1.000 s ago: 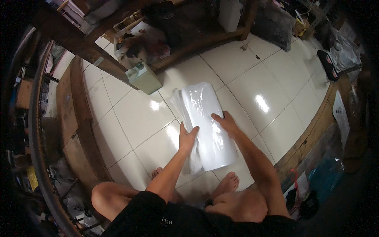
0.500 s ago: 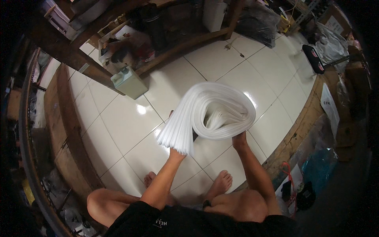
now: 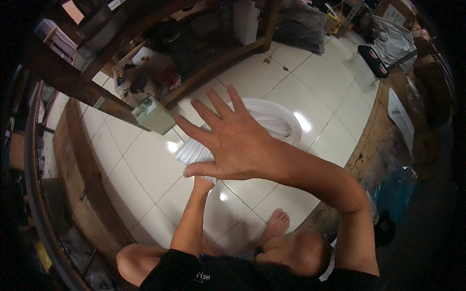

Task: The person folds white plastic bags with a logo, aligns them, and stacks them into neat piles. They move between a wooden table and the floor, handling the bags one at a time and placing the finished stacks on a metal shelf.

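Note:
A thick stack of thin white sheets (image 3: 279, 116), folded over into a loop, is held above the tiled floor. My left hand (image 3: 204, 184) grips its layered loose ends from below; the stack hides most of those fingers. My right hand (image 3: 238, 138) is raised in front of the stack with its fingers spread wide and nothing in it. It covers the middle of the stack, so only the looped end and part of the layered edges show. Whether the sheets are foam or plastic, I cannot tell.
A pale jerrycan (image 3: 154, 116) stands by a wooden rack (image 3: 213, 68) at the back left. Flattened cardboard (image 3: 357, 167) and clear plastic wrap (image 3: 388, 155) line the right side. A black case (image 3: 373, 61) lies farther back. My bare foot (image 3: 276, 223) rests on white tiles.
My right hand has let go of the looped end and come up, open, in front of the stack. The left hand keeps its hold, with the stack slightly farther left.

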Action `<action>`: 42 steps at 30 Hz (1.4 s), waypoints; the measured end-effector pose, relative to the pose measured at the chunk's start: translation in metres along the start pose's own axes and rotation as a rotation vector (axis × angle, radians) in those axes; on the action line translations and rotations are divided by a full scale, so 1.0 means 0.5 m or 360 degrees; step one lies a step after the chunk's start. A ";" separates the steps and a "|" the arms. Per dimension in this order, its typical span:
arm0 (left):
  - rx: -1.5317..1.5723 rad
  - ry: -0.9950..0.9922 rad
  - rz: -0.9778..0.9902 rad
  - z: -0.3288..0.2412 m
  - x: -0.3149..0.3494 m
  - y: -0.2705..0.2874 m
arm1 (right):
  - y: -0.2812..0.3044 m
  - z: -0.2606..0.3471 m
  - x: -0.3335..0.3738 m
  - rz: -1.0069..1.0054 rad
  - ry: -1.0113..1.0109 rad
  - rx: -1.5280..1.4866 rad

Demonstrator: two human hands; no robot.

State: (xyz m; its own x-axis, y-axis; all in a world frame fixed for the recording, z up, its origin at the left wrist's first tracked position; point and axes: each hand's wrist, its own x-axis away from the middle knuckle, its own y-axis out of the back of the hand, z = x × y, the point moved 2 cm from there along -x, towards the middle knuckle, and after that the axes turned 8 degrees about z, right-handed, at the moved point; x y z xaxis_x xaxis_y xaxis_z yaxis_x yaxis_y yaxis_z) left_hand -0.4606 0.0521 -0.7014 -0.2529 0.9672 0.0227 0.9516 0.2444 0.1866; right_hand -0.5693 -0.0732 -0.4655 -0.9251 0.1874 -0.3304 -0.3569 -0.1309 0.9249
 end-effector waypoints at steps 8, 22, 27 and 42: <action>-0.0019 -0.0059 -0.0002 -0.017 0.002 0.021 | 0.047 -0.012 0.013 0.0228 -0.0184 0.0129; -0.0193 -0.0165 0.0035 -0.099 -0.020 -0.009 | 0.073 -0.025 -0.035 0.0210 -0.0191 -0.0063; 0.0299 0.0001 -0.0025 -0.076 -0.011 -0.015 | -0.018 -0.013 -0.028 0.0199 -0.0054 0.0053; -0.0237 -0.0264 0.0017 -0.092 -0.028 0.003 | -0.023 -0.031 0.271 -0.1036 -0.0560 -0.0617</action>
State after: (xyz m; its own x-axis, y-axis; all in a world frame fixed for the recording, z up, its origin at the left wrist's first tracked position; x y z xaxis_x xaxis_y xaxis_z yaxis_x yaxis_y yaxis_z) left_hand -0.4637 0.0357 -0.6563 -0.1992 0.9707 -0.1342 0.9145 0.2334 0.3306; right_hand -0.6925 -0.0613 -0.5236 -0.4465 0.6262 -0.6391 -0.8851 -0.2046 0.4180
